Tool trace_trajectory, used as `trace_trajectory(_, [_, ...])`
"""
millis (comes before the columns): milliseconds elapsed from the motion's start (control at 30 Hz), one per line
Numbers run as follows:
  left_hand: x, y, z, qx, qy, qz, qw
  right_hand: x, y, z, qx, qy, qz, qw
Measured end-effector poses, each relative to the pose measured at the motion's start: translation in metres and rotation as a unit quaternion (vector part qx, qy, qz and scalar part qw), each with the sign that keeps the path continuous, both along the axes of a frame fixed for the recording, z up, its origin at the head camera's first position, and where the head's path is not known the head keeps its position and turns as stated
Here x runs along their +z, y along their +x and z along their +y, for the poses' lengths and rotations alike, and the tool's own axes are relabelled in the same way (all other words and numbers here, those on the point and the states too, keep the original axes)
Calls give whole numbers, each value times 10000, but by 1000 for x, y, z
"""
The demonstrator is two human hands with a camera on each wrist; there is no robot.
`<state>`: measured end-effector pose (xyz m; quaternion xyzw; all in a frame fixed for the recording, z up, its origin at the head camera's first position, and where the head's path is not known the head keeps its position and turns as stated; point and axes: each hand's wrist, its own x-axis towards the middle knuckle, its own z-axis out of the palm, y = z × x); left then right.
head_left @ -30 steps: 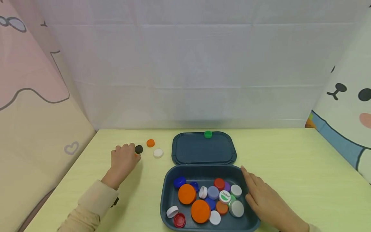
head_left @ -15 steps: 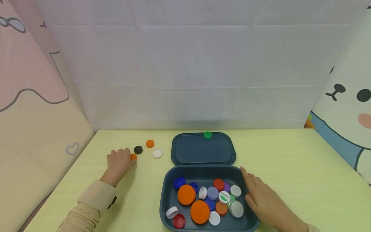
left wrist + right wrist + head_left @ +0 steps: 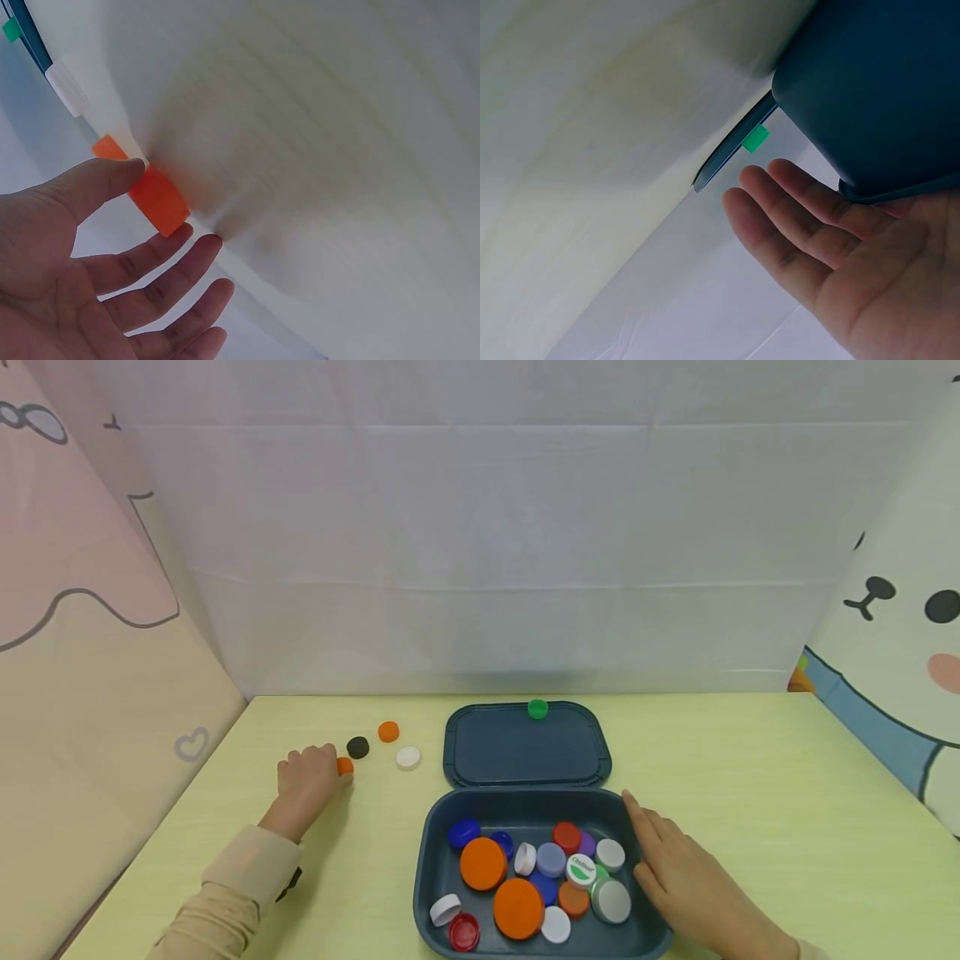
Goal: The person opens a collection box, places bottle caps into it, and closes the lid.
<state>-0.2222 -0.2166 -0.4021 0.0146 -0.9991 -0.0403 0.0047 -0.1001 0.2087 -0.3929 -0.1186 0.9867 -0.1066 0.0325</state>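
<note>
On the left side of the table, my left hand pinches an orange bottle cap between thumb and index fingertip. The other fingers extend loosely beside it. Close by lie a black cap, a second orange cap and a white cap. My right hand rests at the right wall of a dark blue box, its thumb over the rim and its other fingers extended along the outside. Several caps of mixed colours lie in the box, among them two large orange caps.
Behind the box lies its dark blue lid, with a green cap near its far edge. A white cloth backdrop hangs behind the table, and printed cloths stand at both sides.
My left hand has shifted slightly left and nearer with the orange cap, away from the black one, then stayed still. My right hand has held its place on the box.
</note>
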Motion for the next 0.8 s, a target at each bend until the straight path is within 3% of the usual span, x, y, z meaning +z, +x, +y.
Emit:
trace_trajectory(400, [11,5,10,-214,28,382,9990,0,0,0,19,-29,-1,10000])
trace_trajectory(667, [28,19,35,-624,-3,999,9930,0,0,0,68,-66,104,9999])
trace_trajectory(800, [35,29,51,-923,-79,1429,9854,-1,0,0,73,-69,129,9999])
